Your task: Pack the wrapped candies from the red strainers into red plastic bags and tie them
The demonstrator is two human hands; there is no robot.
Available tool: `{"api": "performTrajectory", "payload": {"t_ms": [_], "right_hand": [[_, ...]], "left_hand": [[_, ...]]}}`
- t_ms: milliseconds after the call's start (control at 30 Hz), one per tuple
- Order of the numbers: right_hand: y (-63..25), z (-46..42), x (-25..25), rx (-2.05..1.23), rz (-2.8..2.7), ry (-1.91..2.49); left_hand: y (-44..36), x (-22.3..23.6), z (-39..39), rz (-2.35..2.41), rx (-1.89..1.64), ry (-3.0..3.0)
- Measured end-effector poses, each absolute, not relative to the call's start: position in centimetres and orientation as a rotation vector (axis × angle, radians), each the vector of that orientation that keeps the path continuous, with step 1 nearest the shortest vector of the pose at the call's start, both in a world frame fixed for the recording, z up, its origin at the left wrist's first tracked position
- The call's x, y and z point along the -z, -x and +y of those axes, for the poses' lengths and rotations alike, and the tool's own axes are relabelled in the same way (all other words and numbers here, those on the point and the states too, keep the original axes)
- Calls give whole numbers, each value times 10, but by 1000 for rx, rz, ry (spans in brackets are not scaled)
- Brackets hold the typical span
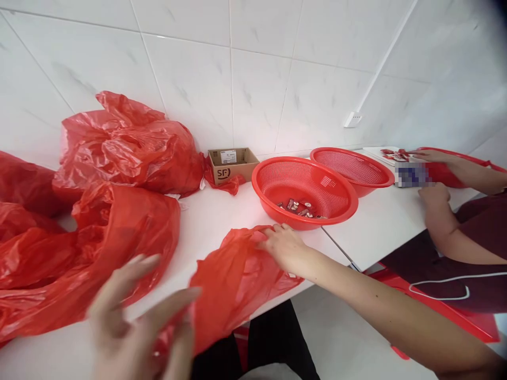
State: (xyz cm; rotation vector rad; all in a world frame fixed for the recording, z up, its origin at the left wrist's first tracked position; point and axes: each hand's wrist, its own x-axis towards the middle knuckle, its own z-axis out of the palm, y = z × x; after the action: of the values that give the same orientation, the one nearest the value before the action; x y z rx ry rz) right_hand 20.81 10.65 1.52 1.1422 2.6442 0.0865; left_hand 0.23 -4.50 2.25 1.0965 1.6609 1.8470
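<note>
A thin red plastic bag [233, 279] lies partly spread over the table's front edge, its near part hanging toward my lap. My right hand [287, 245] grips the bag's upper right edge, just in front of a red plastic basket [273, 182]. Several small dark red packets [299, 207] rest in the bottom of that basket. My left hand [138, 322], blurred in the lower left, has its fingers apart beside the bag's left side. Some red plastic shows behind its lower fingers; whether they touch it I cannot tell.
Large red bags [130, 148] crowd the left of the white table [202, 211]. A small cardboard box [233, 168] stands near the wall. Behind the first basket sits a second red basket [356, 166]. At right, a co-worker's hands [433, 192] hold a pixelated item.
</note>
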Motion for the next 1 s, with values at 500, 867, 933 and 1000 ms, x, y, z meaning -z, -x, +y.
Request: {"api": "performTrajectory", "payload": {"t_ms": [500,867,933,1000], "right_hand": [[-191,102,9,92,2611,-1134],[-255,126,-66,923,2794,-1050],[-265,148,-81,996,2976,-1290],[-271,176,-84,801,2986,-1591]], "left_hand": [[22,32,18,2283,-304,-2112],[65,11,50,1946,-937,-1808],[60,12,58,1807,-933,-1661],[55,12,67,1690,-953,-1567]]}}
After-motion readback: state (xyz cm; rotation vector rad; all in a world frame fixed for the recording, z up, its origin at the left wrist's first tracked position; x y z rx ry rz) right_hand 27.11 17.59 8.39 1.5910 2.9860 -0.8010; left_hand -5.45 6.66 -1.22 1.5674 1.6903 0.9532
